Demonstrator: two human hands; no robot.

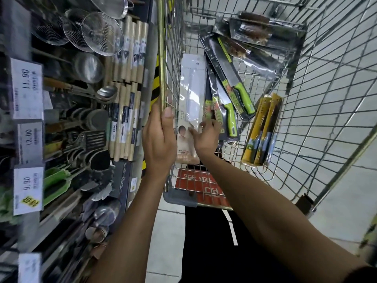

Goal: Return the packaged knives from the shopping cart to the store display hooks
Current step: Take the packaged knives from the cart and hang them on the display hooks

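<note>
Left hand (158,137) clamped on the cart's side rim (161,58), thumb over the wire. Right hand (206,137) inside the cart, fingers spread, fingertips touching the white knife pack (191,94) that stands between both hands. Green-handled knife packs (230,92) just right of the right hand; yellow packs (261,131) farther right.

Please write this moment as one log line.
left hand: holds cart rim | right hand: open, reaching white knife pack | green knife packs: in cart
</note>
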